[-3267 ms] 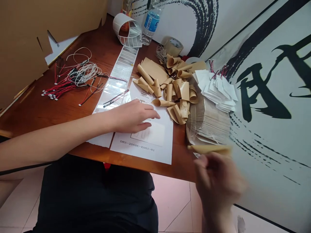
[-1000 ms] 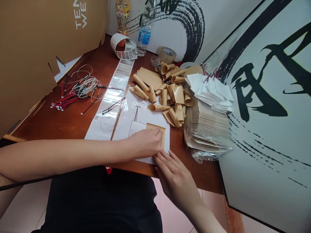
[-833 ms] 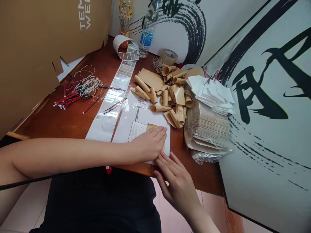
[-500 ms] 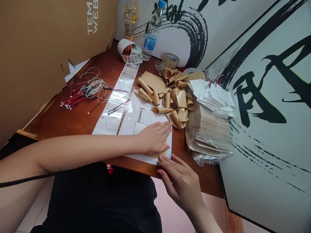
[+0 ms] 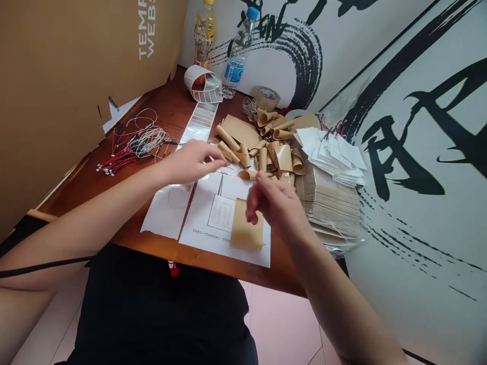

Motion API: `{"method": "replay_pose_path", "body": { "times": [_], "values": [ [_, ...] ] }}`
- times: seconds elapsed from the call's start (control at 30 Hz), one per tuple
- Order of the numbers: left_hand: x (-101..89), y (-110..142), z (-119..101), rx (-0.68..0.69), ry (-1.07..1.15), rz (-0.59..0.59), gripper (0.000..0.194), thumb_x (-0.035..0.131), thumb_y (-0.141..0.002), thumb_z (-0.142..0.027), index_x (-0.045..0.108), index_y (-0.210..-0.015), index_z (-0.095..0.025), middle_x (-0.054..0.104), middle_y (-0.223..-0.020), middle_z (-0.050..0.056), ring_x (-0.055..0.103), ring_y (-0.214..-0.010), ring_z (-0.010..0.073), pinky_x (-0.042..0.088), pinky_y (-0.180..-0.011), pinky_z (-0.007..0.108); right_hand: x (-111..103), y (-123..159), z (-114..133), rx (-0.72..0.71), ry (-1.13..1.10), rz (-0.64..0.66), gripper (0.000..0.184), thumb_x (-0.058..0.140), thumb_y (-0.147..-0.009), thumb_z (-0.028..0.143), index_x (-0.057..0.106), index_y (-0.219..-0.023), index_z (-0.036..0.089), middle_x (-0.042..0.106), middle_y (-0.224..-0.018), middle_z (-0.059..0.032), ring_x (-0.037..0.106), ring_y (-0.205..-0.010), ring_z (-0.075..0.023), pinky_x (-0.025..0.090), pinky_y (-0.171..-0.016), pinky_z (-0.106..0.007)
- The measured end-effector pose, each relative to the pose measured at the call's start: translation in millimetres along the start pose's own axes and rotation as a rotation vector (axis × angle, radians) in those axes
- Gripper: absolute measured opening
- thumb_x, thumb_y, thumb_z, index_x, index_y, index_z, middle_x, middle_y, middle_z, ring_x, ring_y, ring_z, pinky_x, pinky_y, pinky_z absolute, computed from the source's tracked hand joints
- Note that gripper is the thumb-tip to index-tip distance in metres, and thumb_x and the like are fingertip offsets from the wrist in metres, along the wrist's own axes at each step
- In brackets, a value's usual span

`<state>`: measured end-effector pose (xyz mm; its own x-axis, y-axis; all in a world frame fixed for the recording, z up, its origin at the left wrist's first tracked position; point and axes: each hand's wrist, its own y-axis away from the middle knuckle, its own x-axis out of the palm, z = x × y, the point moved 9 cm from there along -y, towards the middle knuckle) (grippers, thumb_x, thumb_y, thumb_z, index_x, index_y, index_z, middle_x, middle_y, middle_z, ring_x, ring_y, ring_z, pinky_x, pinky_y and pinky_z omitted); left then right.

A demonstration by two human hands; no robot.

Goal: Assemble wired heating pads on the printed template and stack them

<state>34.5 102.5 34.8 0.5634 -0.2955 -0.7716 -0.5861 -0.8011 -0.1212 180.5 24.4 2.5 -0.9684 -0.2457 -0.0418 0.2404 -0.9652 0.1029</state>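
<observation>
My left hand is over the upper part of the printed sheet and the label strip. Its thumb and fingers come together at the tips, and what they pinch, if anything, is too small to make out. My right hand hovers above a brown paper piece, fingers curled and thumb close to the forefinger; anything between them is hidden. The brown piece lies nearly flat on the printed sheet, a lower corner slightly lifted. Beside it is a boxed outline with a pale winding pattern.
Curled brown papers crowd behind my right hand, with stacked sheets in clear plastic and white pieces to the right. Red-black leads and white wires lie left. A label roll and bottles stand behind.
My left hand has lifted off the brown paper, where it lay flat, and moved up and left. My right hand has risen from the desk's front edge and its fingers have curled.
</observation>
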Motion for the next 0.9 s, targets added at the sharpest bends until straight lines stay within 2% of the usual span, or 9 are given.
{"method": "replay_pose_path", "body": {
  "times": [0.1,0.17,0.23,0.3,0.47,0.53,0.67,0.77,0.9],
  "values": [
    [-46.5,6,21,-0.141,0.033,-0.213,0.027,0.060,-0.093,-0.038,0.081,-0.097,-0.020,0.078,-0.088,0.004,0.068,-0.082,0.0177,0.051,-0.081,0.033,14,-16,-30,0.036,-0.007,0.085,0.072,0.055,-0.092,0.076,0.054,-0.045,0.021,0.052,-0.039,-0.0008,0.048,-0.034,-0.0108,0.034,-0.040,-0.026],
    [-68.8,12,31,-0.179,0.131,-0.327,0.025,0.060,-0.093,-0.036,0.079,-0.098,-0.021,0.078,-0.092,0.004,0.069,-0.082,0.0165,0.053,-0.080,0.031,13,-17,-49,0.010,-0.071,0.071,0.073,0.055,-0.094,0.073,0.048,-0.040,0.023,0.043,-0.032,0.0017,0.039,-0.029,-0.0099,0.028,-0.037,-0.027],
    [-81.2,19,42,-0.215,0.177,-0.407,0.024,0.057,-0.094,-0.034,0.078,-0.097,-0.022,0.078,-0.095,0.004,0.070,-0.082,0.0158,0.055,-0.079,0.030,7,-14,-63,-0.033,-0.086,0.028,0.073,0.054,-0.095,0.071,0.045,-0.040,0.024,0.038,-0.032,0.0034,0.035,-0.028,-0.0096,0.025,-0.036,-0.027],
    [-84.3,28,51,-0.243,0.174,-0.441,0.023,0.057,-0.094,-0.034,0.077,-0.095,-0.022,0.077,-0.093,0.003,0.070,-0.082,0.0159,0.056,-0.079,0.030,4,-10,-72,-0.059,-0.080,0.010,0.073,0.054,-0.095,0.071,0.043,-0.040,0.025,0.036,-0.032,0.0040,0.033,-0.030,-0.0090,0.024,-0.037,-0.028],
    [-71.6,52,64,-0.311,0.165,-0.381,0.025,0.057,-0.095,-0.037,0.076,-0.098,-0.021,0.077,-0.092,0.004,0.070,-0.082,0.0170,0.054,-0.077,0.031,7,-9,-74,-0.069,-0.021,0.010,0.074,0.060,-0.094,0.069,0.037,-0.039,0.024,0.033,-0.034,0.0051,0.026,-0.035,-0.0075,0.016,-0.040,-0.028],
    [-60.0,60,63,-0.344,0.066,-0.291,0.027,0.057,-0.095,-0.039,0.077,-0.103,-0.022,0.076,-0.086,0.003,0.067,-0.077,0.0170,0.052,-0.077,0.032,9,-11,-72,-0.056,-0.008,0.013,0.075,0.060,-0.094,0.069,0.037,-0.039,0.024,0.032,-0.034,0.0052,0.025,-0.036,-0.0071,0.015,-0.041,-0.028],
    [-32.4,74,56,-0.361,-0.221,-0.181,0.029,0.059,-0.093,-0.039,0.077,-0.103,-0.019,0.075,-0.096,0.006,0.066,-0.083,0.0204,0.049,-0.081,0.035,10,-16,-69,-0.016,-0.028,0.027,0.072,0.055,-0.096,0.070,0.043,-0.042,0.023,0.038,-0.035,0.0040,0.032,-0.036,-0.0083,0.022,-0.041,-0.027],
    [-7.7,75,57,-0.381,-0.234,-0.114,0.026,0.061,-0.092,-0.036,0.076,-0.102,-0.017,0.073,-0.100,0.008,0.066,-0.090,0.0225,0.050,-0.082,0.035,7,-19,-71,0.044,-0.127,0.037,0.067,0.057,-0.093,0.071,0.047,-0.047,0.022,0.045,-0.039,0.0030,0.039,-0.036,-0.0089,0.027,-0.041,-0.026],
    [0.8,60,59,-0.412,-0.272,-0.126,0.022,0.061,-0.093,-0.033,0.074,-0.098,-0.017,0.075,-0.098,0.009,0.067,-0.086,0.0219,0.051,-0.081,0.035,4,-21,-69,0.073,-0.271,0.015,0.057,0.065,-0.088,0.067,0.054,-0.057,0.021,0.049,-0.043,0.0045,0.041,-0.035,-0.0085,0.030,-0.039,-0.024]
  ]
}}
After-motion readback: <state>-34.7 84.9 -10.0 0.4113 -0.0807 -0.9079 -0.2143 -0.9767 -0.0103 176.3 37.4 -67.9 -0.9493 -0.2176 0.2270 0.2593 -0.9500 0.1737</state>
